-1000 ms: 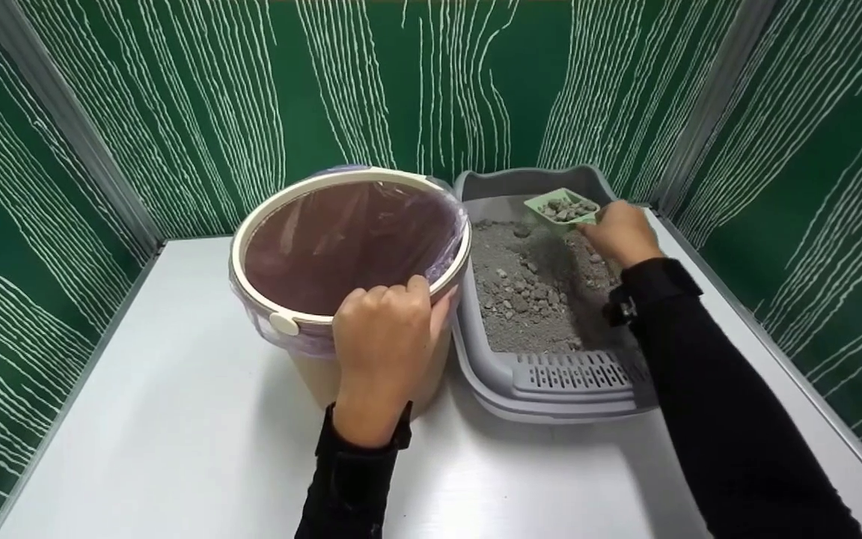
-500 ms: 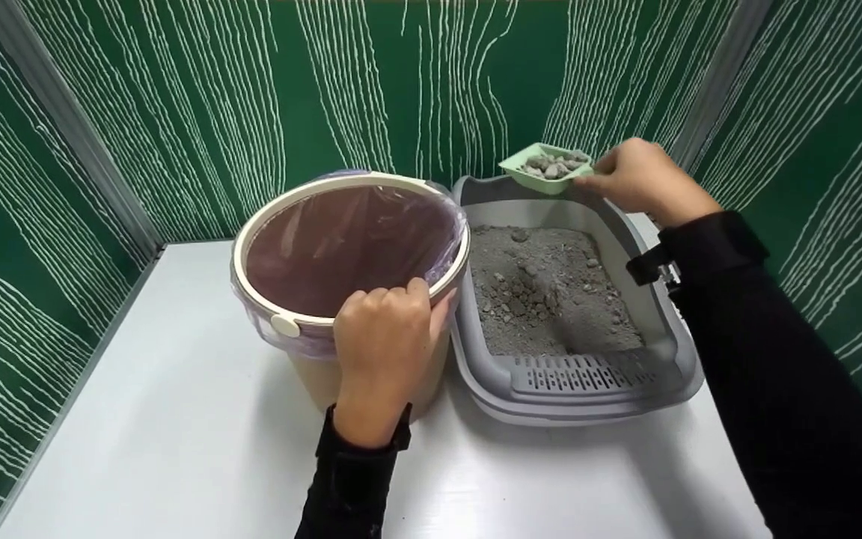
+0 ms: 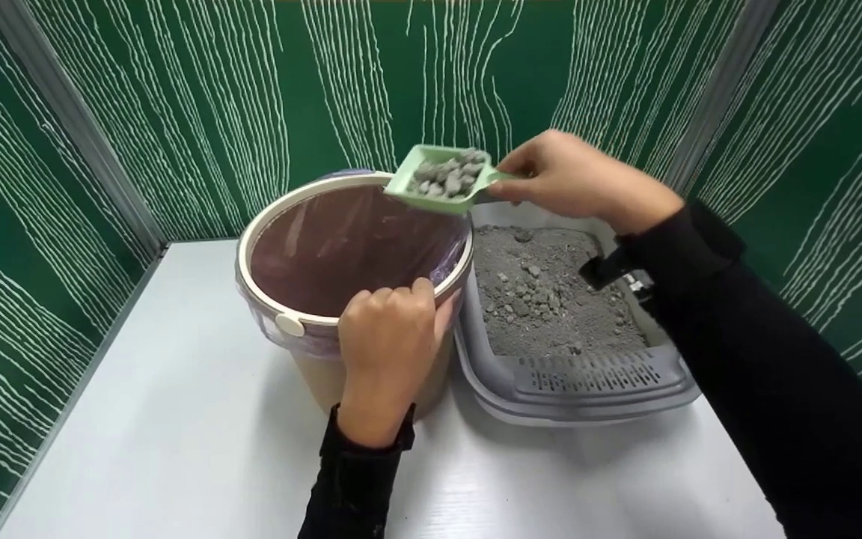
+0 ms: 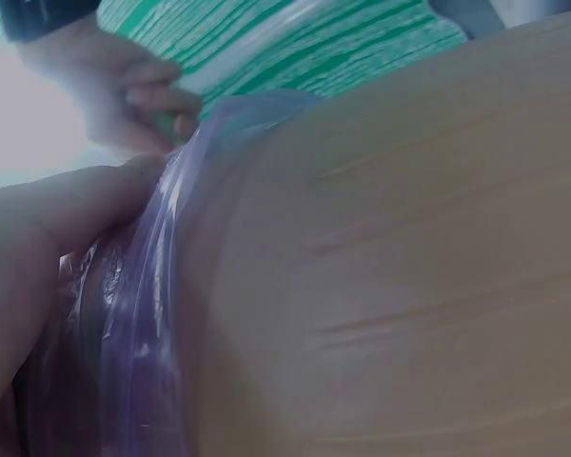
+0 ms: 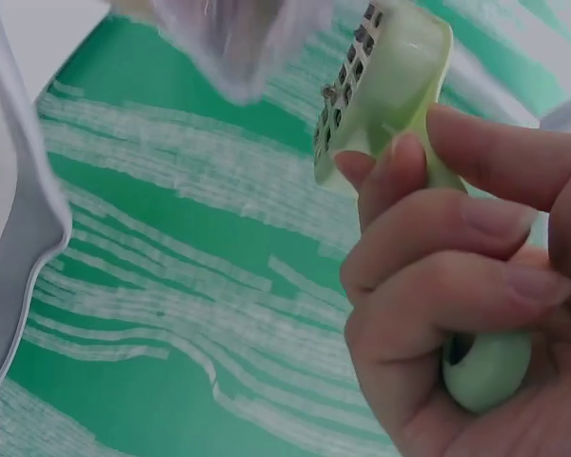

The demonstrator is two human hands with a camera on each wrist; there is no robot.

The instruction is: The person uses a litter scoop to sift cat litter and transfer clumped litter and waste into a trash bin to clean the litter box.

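Observation:
My right hand grips the handle of a light green litter scoop, its fingers curled round it in the right wrist view. Grey litter clumps lie heaped in the scoop, which overlaps the back right rim of the bin in the head view. Slots show in the scoop's underside. With my left hand I hold the near rim of a beige trash bin. A thin purple plastic bag lines the bin and folds over its rim, with my left thumb pressed there.
A grey litter box stands right beside the bin, with grey litter and clumps inside and a slotted front ledge. Both stand on a white table. Green walls with white wavy lines enclose the back and sides.
My right hand has lifted the loaded scoop from above the litter box and carried it left to the bin's back right rim. My left hand stays on the rim.

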